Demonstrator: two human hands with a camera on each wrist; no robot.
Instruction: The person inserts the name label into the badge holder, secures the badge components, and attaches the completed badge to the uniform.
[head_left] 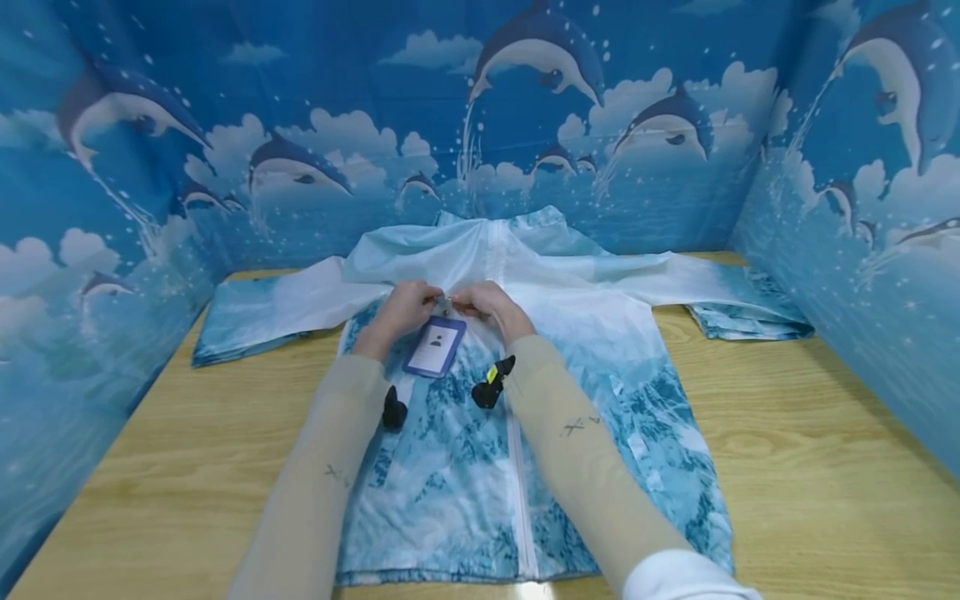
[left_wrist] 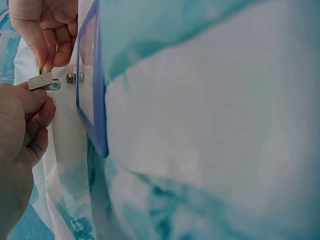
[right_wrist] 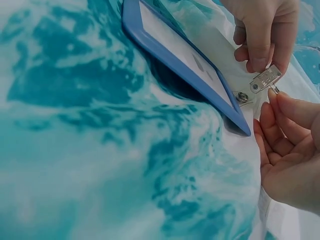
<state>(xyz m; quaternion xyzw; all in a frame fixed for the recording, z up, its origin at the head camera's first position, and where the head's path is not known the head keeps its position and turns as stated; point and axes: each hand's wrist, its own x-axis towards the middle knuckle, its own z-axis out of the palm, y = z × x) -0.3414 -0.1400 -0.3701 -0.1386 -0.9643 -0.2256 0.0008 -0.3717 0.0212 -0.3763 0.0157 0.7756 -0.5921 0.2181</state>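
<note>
A badge holder with a blue frame and a white card lies tilted over the chest of a blue and white zip jacket. From its top end, a snap strap leads to a metal badge clip. My left hand pinches the clip's flat body between thumb and finger. On the other side, my right hand pinches a small metal tab of the clip, seen best in the right wrist view. Whether the clip bites the fabric is hidden by the fingers.
The jacket lies spread on a wood-grain table, its left-side sleeve and right-side sleeve folded outward. A dolphin-print curtain walls the back and both sides. Black wrist mounts hang beneath the forearms.
</note>
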